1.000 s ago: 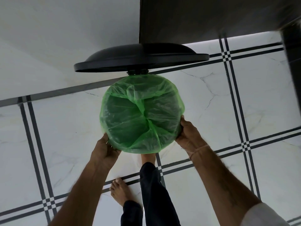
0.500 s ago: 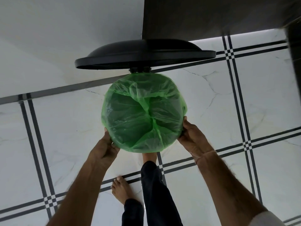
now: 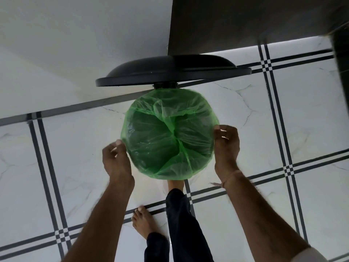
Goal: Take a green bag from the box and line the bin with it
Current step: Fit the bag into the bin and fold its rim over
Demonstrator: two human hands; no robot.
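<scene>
A translucent green bag (image 3: 170, 133) is spread over the round mouth of the bin, its edge folded outward over the rim and its middle sagging inside in creases. The bin's black lid (image 3: 170, 72) stands raised behind it on its hinge (image 3: 165, 85). The bag hides the bin body. My left hand (image 3: 117, 159) is at the rim's left side, thumb and fingers pinched on the bag's edge. On the right side, my right hand (image 3: 225, 150) has curled fingers on the bag's overhang. No box is in view.
White marble floor (image 3: 283, 120) with black grid lines surrounds the bin. A white wall (image 3: 75, 44) and a dark panel (image 3: 245, 21) rise behind the lid. One bare foot (image 3: 175, 184) is tucked under the bin's front; the other foot (image 3: 143, 222) stands nearer.
Both hands have come up from low on the bin's front sides to the left and right of the rim, fingers now pinching the bag's edge. The view has shifted slightly.
</scene>
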